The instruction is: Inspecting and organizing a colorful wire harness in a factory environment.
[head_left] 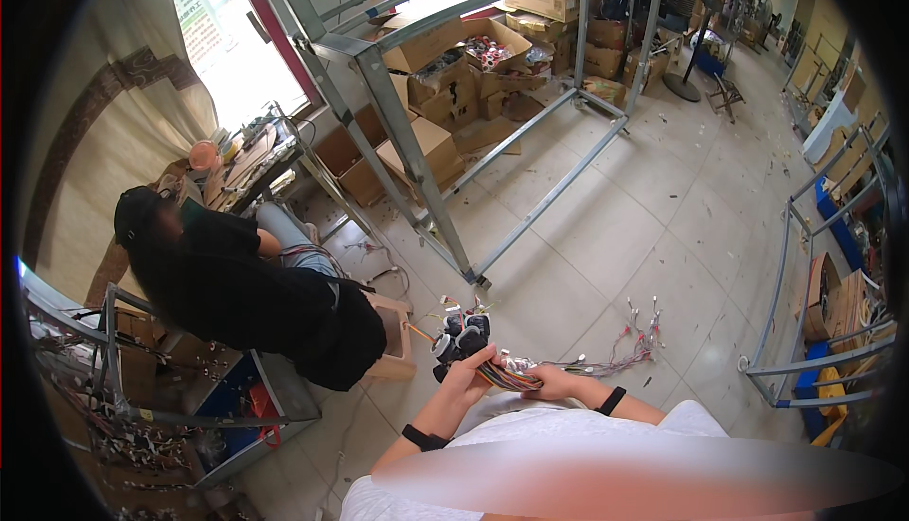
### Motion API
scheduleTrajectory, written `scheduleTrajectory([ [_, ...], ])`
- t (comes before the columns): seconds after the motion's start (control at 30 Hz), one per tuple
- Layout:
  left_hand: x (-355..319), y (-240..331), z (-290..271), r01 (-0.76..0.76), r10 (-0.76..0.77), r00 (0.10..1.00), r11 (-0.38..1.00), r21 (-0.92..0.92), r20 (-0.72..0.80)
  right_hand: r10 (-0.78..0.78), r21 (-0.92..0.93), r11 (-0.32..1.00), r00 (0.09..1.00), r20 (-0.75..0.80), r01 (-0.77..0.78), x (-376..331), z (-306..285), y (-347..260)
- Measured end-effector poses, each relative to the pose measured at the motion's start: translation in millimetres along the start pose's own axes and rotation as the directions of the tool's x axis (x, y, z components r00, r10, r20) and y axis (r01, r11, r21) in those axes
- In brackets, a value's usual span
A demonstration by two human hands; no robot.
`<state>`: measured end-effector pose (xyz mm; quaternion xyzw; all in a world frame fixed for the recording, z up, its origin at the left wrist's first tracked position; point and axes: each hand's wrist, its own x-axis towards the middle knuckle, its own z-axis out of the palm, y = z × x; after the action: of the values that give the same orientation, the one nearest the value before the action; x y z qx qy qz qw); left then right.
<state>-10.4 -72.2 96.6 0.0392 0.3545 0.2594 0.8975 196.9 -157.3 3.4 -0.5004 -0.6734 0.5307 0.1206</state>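
My left hand is closed round one end of a bundle of multicoloured wires, close to a cluster of black and grey rounded parts whose exact kind I cannot make out. Thin leads stick up from that cluster. The fingers of my right hand are wrapped round the other end of the same bundle. From there loose wire ends with small white and red connectors spread out to the right, above the tiled floor. Both hands are held low in front of my body.
A person in black sits at the left on a pinkish plastic stool, by a cluttered workbench. Ahead stands a tall metal frame, with cardboard boxes behind it. Another metal rack is at the right.
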Motion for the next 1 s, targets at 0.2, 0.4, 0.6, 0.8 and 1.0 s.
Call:
scheduleTrajectory([
  [0.2, -0.8, 0.3, 1.9, 0.003, -0.003, 1.0, 1.0, 0.004, -0.006, 0.025, 0.004, 1.0, 1.0, 0.016, -0.025, -0.2, -0.4, -0.2],
  [0.4, 0.2, 1.5, 1.8, 0.001, -0.001, 1.0, 1.0, 0.011, -0.026, 0.008, 0.02, 1.0, 1.0, 0.017, -0.008, 1.4, -0.5, 2.0],
  [0.6, -0.3, -0.8, -0.6, -0.003, 0.004, 1.0, 0.999, 0.039, -0.017, 0.017, -0.002, 1.0, 1.0, 0.018, -0.017, 1.0, 1.9, 4.5],
  [0.8, 0.8, -0.8, -2.8, -0.007, 0.008, 1.0, 0.999, 0.046, -0.014, -0.002, 0.006, 1.0, 1.0, 0.008, 0.002, 0.1, 1.5, 3.3],
  [1.0, 2.7, -1.4, -6.2, -0.015, 0.016, 1.0, 0.999, 0.046, -0.004, 0.012, -0.016, 1.0, 1.0, 0.011, -0.012, 0.6, 1.7, 3.1],
])
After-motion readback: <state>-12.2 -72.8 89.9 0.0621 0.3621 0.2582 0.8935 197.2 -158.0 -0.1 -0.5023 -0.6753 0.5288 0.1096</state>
